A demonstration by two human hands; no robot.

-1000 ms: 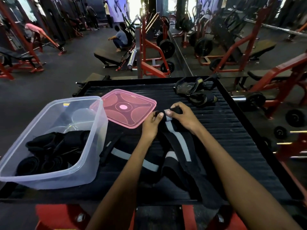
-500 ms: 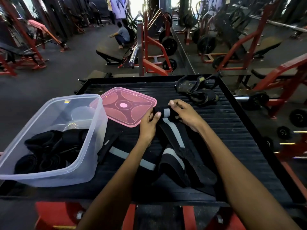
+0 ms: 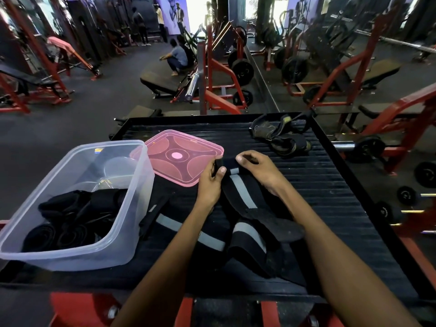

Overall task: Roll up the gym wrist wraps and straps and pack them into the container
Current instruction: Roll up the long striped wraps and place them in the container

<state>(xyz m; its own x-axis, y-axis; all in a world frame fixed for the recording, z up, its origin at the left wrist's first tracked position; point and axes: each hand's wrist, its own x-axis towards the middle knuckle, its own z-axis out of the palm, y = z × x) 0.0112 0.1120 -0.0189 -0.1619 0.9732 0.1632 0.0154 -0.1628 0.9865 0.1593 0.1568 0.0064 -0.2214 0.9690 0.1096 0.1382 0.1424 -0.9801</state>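
Note:
A black wrist wrap with a grey stripe (image 3: 240, 190) lies stretched toward me on the black ribbed platform (image 3: 330, 185). Its far end is a small roll held between both hands. My left hand (image 3: 211, 182) pinches the roll's left side and my right hand (image 3: 257, 169) grips its right side with the thumb on top. A second striped wrap (image 3: 207, 238) lies loose under my left forearm. The clear plastic container (image 3: 132, 208) at the left holds several rolled black wraps (image 3: 59, 232).
A pink lid (image 3: 188, 159) lies flat beside the container, just left of my hands. Black and yellow lifting straps (image 3: 280, 138) sit in a heap at the platform's far right corner. Red gym machines, weight plates and people fill the floor beyond.
Both hands have kept turning the roll at the wrap's far end, which has grown slightly. The wrap's loose tail has drawn up and shifted on the platform.

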